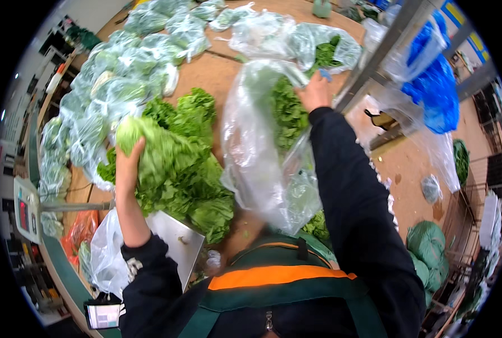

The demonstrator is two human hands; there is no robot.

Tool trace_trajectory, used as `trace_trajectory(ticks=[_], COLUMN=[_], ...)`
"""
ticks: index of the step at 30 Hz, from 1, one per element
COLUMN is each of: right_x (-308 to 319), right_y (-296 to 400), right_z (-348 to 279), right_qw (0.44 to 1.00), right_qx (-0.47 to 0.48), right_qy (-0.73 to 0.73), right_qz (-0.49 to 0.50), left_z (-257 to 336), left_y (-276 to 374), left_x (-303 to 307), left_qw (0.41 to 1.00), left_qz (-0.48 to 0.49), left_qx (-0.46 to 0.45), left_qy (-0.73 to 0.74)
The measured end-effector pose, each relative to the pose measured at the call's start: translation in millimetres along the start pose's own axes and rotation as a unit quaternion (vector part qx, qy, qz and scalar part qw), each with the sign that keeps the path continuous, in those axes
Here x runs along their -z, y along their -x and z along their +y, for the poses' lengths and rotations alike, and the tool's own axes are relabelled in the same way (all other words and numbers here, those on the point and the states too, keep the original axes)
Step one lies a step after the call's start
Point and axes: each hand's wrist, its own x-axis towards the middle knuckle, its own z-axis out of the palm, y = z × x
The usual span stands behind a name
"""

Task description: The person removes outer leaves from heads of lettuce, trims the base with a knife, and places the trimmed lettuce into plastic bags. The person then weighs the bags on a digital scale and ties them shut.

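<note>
My left hand [129, 167] grips a head of leafy lettuce [166, 148] by its pale base, and the leaves are blurred. More loose lettuce [209, 211] lies beneath and beside it, partly over the metal plate of a scale [177, 236]. On the right, my right hand [316, 94] pinches the upper edge of a large transparent plastic bag [251, 143]. Green leaves [291, 112] show at the bag's mouth and through its side. Something small and blue [325, 75] is at the fingertips of this hand; I cannot tell what it is.
Bagged vegetables [120, 93] line the table's left and far sides. A metal post [377, 55] stands just right of my right hand, with blue plastic bags [434, 84] hanging there. The scale's display [27, 210] is at left. Green sacks [427, 243] sit on the floor at right.
</note>
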Motion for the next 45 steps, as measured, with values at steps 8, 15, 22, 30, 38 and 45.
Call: trace_trajectory(ticks=[8, 15, 22, 30, 38, 45], right_x=[59.3, 154.6, 100.9, 82.7, 26.7, -38.8], right_y=[-12.4, 23.1, -12.6, 82.9, 162.8, 87.0], right_z=[-74.9, -123.7, -111.5, -79.5, 28.2, 80.3], right_qw=[0.897, 0.842, 0.954, 0.961, 0.962, 0.846], right_qx=[-0.054, -0.037, 0.217, 0.146, -0.026, -0.241], right_qy=[-0.363, -0.428, -0.131, -0.214, -0.255, -0.444], right_qz=[-0.248, -0.327, -0.162, 0.091, -0.098, -0.170], left_z=[-70.0, 20.0, 2.9, -64.7, 2.6, 31.3], left_y=[-99.1, -14.4, 24.5, -26.4, -44.4, 39.9], left_x=[6.0, -78.2, -191.1, -211.4, -237.6, -311.6], left_qw=[0.839, 0.929, 0.845, 0.869, 0.839, 0.805], left_qz=[-0.037, 0.087, -0.270, -0.462, -0.343, -0.275], left_qx=[0.173, -0.319, -0.327, -0.102, -0.172, -0.382], left_qy=[-0.515, -0.167, -0.326, -0.149, -0.386, -0.362])
